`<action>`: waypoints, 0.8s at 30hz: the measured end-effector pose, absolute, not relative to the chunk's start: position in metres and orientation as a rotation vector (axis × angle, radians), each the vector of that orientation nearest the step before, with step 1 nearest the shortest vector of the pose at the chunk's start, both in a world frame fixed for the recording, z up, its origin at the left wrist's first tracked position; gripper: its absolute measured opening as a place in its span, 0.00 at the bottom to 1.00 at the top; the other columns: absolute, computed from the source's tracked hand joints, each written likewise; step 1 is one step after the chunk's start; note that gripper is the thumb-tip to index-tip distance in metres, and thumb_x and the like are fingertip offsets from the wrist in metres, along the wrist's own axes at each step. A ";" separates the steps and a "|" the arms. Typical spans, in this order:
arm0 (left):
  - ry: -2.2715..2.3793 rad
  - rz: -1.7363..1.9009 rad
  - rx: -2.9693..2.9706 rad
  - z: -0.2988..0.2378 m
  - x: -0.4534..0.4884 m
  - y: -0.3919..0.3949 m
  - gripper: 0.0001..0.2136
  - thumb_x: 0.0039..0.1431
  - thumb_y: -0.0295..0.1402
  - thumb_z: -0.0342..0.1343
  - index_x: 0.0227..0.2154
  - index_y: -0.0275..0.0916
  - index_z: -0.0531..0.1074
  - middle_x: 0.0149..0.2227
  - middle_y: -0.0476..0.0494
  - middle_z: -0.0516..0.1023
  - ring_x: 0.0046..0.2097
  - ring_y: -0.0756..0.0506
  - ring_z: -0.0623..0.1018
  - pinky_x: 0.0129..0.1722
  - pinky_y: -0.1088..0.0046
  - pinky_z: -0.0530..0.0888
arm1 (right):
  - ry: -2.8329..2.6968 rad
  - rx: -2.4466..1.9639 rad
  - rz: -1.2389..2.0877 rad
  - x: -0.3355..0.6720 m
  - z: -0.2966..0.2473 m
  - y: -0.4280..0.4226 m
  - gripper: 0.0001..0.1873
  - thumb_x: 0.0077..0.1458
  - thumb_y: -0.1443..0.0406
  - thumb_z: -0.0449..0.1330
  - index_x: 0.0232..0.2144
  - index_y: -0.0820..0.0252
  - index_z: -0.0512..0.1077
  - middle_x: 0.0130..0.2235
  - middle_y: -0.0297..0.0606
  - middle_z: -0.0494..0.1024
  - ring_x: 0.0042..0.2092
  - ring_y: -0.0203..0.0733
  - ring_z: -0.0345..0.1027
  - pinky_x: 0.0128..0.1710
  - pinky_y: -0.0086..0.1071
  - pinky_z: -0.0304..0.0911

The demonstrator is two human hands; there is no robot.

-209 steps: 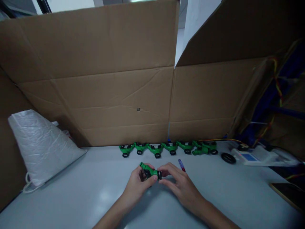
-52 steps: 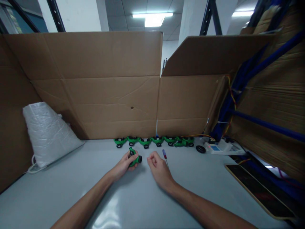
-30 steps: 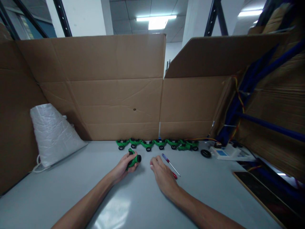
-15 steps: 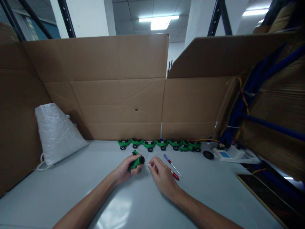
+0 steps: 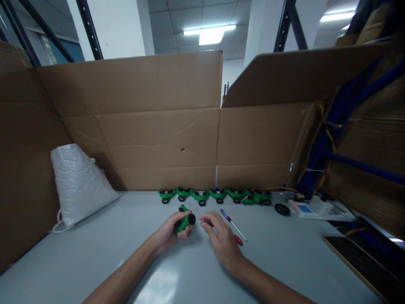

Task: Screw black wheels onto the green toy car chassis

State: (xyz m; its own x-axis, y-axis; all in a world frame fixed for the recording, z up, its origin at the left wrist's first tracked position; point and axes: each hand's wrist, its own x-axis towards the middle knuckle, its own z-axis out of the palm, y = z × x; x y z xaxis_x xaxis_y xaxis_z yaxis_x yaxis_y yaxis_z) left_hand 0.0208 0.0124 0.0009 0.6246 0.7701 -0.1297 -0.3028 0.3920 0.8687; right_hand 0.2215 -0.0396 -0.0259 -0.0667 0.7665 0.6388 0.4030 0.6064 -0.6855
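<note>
My left hand (image 5: 172, 231) is wrapped round a green toy vehicle part (image 5: 182, 223) with a round black end that faces right. Just to the right of it, my right hand (image 5: 221, 236) is closed with thumb and fingertips pinched together. Whether something small sits in that pinch is hidden. Beyond my right hand lies a screwdriver (image 5: 233, 225) with a blue and red handle. A second screwdriver's red handle (image 5: 238, 240) shows from behind the hand. Several green toy vehicles (image 5: 200, 197) with black wheels stand in a row along the back of the table.
A black ring (image 5: 282, 210) lies near a white power strip (image 5: 322, 209) at the right. On the left, a white sack (image 5: 82, 185) leans against the cardboard wall (image 5: 152, 143). Blue rack bars (image 5: 325, 131) rise on the right. The table (image 5: 104, 249) is pale and glossy.
The whole view has shifted slightly, with the scene lower in the picture. My right hand's fingers have moved a little; the left hand keeps its hold on the green part.
</note>
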 end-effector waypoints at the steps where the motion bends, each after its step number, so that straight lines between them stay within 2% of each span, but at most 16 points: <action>1: 0.581 0.728 0.947 0.002 0.021 0.011 0.16 0.64 0.44 0.63 0.34 0.36 0.69 0.25 0.50 0.69 0.22 0.55 0.61 0.24 0.77 0.54 | -1.678 -0.980 0.402 0.221 -0.026 -0.040 0.07 0.72 0.65 0.54 0.41 0.54 0.72 0.39 0.36 0.76 0.43 0.44 0.72 0.44 0.34 0.66; 4: 0.617 0.731 0.987 0.007 0.024 0.006 0.18 0.63 0.47 0.63 0.35 0.35 0.71 0.28 0.48 0.71 0.24 0.54 0.64 0.25 0.76 0.57 | -1.644 -1.015 0.447 0.221 -0.029 -0.039 0.06 0.72 0.64 0.54 0.41 0.54 0.71 0.38 0.35 0.77 0.40 0.42 0.73 0.42 0.32 0.66; 7: 0.675 0.768 0.994 0.008 0.025 0.002 0.20 0.62 0.48 0.66 0.40 0.34 0.72 0.32 0.44 0.76 0.28 0.52 0.70 0.29 0.76 0.62 | -1.611 -1.043 0.468 0.222 -0.032 -0.038 0.06 0.73 0.62 0.53 0.43 0.54 0.69 0.37 0.34 0.76 0.38 0.41 0.73 0.41 0.32 0.66; 12: 0.633 0.798 1.045 0.002 0.026 0.002 0.21 0.62 0.47 0.67 0.44 0.33 0.73 0.38 0.38 0.79 0.36 0.48 0.76 0.35 0.73 0.68 | -1.655 -0.987 0.357 0.224 -0.025 -0.039 0.09 0.74 0.64 0.51 0.43 0.54 0.71 0.40 0.37 0.76 0.43 0.43 0.73 0.45 0.33 0.66; 18: 0.655 0.808 1.020 -0.002 0.028 0.005 0.21 0.61 0.48 0.68 0.43 0.33 0.74 0.39 0.39 0.78 0.35 0.48 0.76 0.33 0.73 0.66 | -1.686 -0.938 0.309 0.223 -0.021 -0.039 0.11 0.73 0.66 0.50 0.44 0.53 0.73 0.41 0.37 0.76 0.44 0.43 0.73 0.47 0.34 0.67; 24: 0.704 0.762 0.986 0.000 0.030 0.006 0.24 0.62 0.53 0.65 0.43 0.33 0.75 0.36 0.43 0.75 0.31 0.51 0.73 0.28 0.75 0.60 | -1.596 -0.987 0.376 0.223 -0.025 -0.038 0.06 0.72 0.63 0.55 0.47 0.53 0.71 0.42 0.37 0.79 0.43 0.43 0.75 0.46 0.34 0.70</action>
